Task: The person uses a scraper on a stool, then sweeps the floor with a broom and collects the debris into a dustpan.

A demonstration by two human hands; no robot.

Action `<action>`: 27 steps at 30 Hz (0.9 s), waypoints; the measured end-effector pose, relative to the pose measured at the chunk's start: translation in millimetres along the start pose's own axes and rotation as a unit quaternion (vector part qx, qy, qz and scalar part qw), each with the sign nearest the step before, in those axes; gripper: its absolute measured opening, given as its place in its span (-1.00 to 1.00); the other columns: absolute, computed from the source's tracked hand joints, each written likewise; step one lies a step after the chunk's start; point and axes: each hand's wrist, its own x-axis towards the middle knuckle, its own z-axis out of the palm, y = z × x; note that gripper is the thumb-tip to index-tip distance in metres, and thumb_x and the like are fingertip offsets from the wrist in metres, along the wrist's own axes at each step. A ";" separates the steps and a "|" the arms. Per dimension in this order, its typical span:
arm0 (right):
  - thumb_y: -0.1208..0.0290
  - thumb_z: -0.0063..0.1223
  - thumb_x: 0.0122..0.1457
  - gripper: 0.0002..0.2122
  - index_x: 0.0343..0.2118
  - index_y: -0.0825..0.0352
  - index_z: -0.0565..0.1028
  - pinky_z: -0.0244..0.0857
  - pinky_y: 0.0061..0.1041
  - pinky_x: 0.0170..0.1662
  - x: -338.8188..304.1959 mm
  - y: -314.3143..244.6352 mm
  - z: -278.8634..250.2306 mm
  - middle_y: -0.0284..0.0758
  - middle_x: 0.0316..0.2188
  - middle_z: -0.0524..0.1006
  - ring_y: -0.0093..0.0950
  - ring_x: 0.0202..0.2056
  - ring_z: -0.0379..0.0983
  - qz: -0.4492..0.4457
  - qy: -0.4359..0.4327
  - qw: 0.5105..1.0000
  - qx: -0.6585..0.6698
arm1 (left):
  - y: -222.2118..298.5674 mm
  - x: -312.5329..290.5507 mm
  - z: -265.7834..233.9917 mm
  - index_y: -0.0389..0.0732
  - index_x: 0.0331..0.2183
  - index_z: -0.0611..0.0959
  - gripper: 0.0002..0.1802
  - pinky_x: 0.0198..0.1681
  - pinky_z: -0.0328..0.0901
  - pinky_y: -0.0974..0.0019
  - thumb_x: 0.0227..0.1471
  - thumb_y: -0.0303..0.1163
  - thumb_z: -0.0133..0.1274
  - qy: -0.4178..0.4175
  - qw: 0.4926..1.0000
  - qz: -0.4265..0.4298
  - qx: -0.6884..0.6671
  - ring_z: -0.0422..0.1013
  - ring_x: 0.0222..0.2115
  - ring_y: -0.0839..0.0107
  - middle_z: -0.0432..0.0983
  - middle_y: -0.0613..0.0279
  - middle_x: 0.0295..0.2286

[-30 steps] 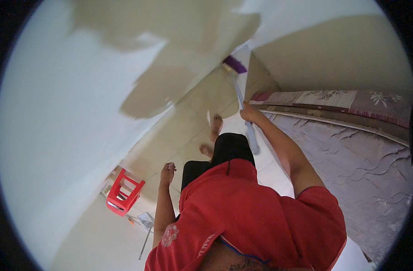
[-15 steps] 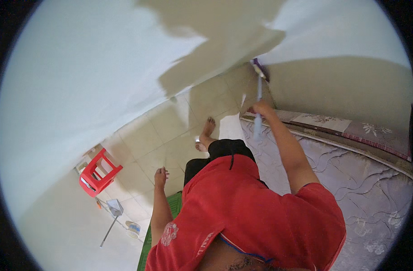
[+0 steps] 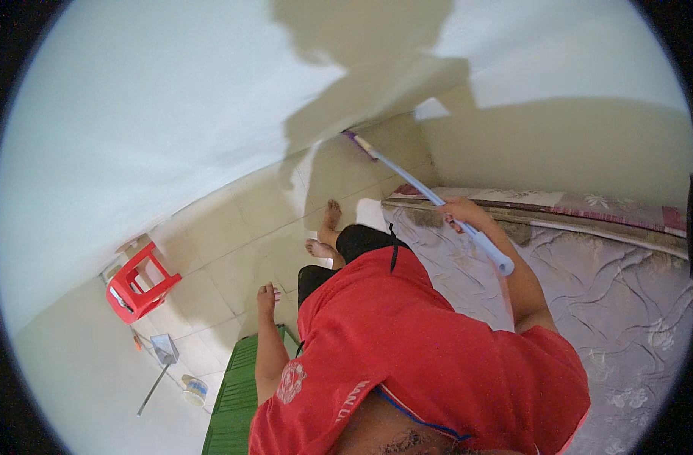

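Observation:
My right hand (image 3: pixel 466 215) is closed around the light blue handle of a broom (image 3: pixel 411 180), with the handle's thick end sticking out past my fist. The broom slants away to the far left. Its purple and cream head rests on the tiles close to the base of the far wall. Down at my left side hangs my left hand (image 3: pixel 267 294), holding nothing, its fingers loosely apart over the floor. My bare feet stand on the tiles between the two hands.
A mattress (image 3: pixel 589 303) with a quilted cover fills the right side. At the left are a red plastic stool (image 3: pixel 140 284), a long-handled dustpan (image 3: pixel 164 347) and a small tub (image 3: pixel 195 390). Green slatted furniture (image 3: pixel 236 390) lies beside my left arm. Walls (image 3: pixel 172 114) border the floor.
The broom head has swept from the far corner leftward along the wall. My right hand has come nearer and a little to the right, tilting the handle. My left hand still hangs free.

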 end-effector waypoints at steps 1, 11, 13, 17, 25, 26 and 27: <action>0.31 -0.03 0.21 -0.66 0.03 0.29 0.39 0.17 -0.52 -0.78 -3.5 3.3 -8.4 -0.42 -0.70 0.36 -0.57 -0.82 0.26 0.005 0.026 1.000 -0.004 | -2.8 2.6 2.7 -0.31 -0.19 0.47 -0.54 -0.44 0.44 0.25 0.16 -0.05 -0.07 0.000 1.000 0.014 0.007 0.53 -0.42 0.29 0.56 0.05 -0.33; 0.37 0.03 0.01 -0.82 -0.61 0.36 0.47 0.28 -0.33 -0.62 195.4 44.7 -85.4 -0.31 -0.73 0.42 -0.41 -0.72 0.40 -0.093 0.228 0.961 -0.124 | 5.9 -34.9 25.3 -0.30 -0.23 0.50 -0.59 -0.51 0.40 0.34 0.19 -0.10 -0.10 0.043 0.997 0.039 -0.045 0.53 -0.41 0.33 0.56 0.08 -0.36; 0.35 0.02 0.04 -0.82 -0.50 0.39 0.51 0.29 -0.31 -0.62 197.1 23.9 -59.4 -0.30 -0.69 0.44 -0.40 -0.72 0.40 -0.045 0.172 0.942 -0.283 | -10.8 -52.3 16.0 -0.30 -0.25 0.50 -0.61 -0.53 0.39 0.32 0.19 -0.11 -0.10 0.043 0.998 0.004 -0.044 0.52 -0.46 0.31 0.56 0.08 -0.37; 0.28 0.02 0.03 -0.69 -0.28 0.45 0.53 0.33 -0.24 -0.56 127.3 0.7 -85.7 -0.16 -0.58 0.53 -0.22 -0.71 0.43 -0.014 0.056 0.971 -0.231 | -56.8 -63.3 8.9 -0.31 -0.25 0.50 -0.60 -0.55 0.38 0.30 0.19 -0.11 -0.10 0.053 0.992 -0.101 -0.057 0.51 -0.51 0.30 0.55 0.08 -0.39; 0.35 0.00 0.03 -0.69 -0.23 0.49 0.51 0.34 -0.09 -0.50 160.7 40.5 -89.8 -0.06 -0.47 0.56 -0.22 -0.49 0.51 -0.051 0.176 0.931 -0.317 | -10.1 -28.0 56.2 -0.32 -0.23 0.51 -0.61 -0.50 0.40 0.32 0.20 -0.13 -0.11 -0.008 0.999 -0.034 -0.029 0.52 -0.46 0.34 0.56 0.09 -0.38; 0.33 0.01 0.04 -0.66 -0.18 0.47 0.49 0.34 -0.14 -0.52 165.5 9.9 -47.1 -0.10 -0.50 0.54 -0.25 -0.51 0.50 -0.015 0.144 0.937 -0.318 | 3.3 -28.9 47.8 -0.32 -0.24 0.51 -0.61 -0.47 0.40 0.33 0.20 -0.14 -0.11 0.012 1.000 -0.001 -0.025 0.53 -0.43 0.34 0.57 0.09 -0.36; 0.32 0.01 0.05 -0.64 -0.12 0.44 0.47 0.32 -0.20 -0.55 160.4 0.3 -30.4 -0.16 -0.54 0.51 -0.30 -0.55 0.48 0.001 0.113 0.953 -0.280 | 20.0 -25.7 44.3 -0.32 -0.23 0.51 -0.61 -0.45 0.40 0.33 0.21 -0.15 -0.11 0.023 0.999 0.022 -0.022 0.53 -0.41 0.34 0.57 0.08 -0.36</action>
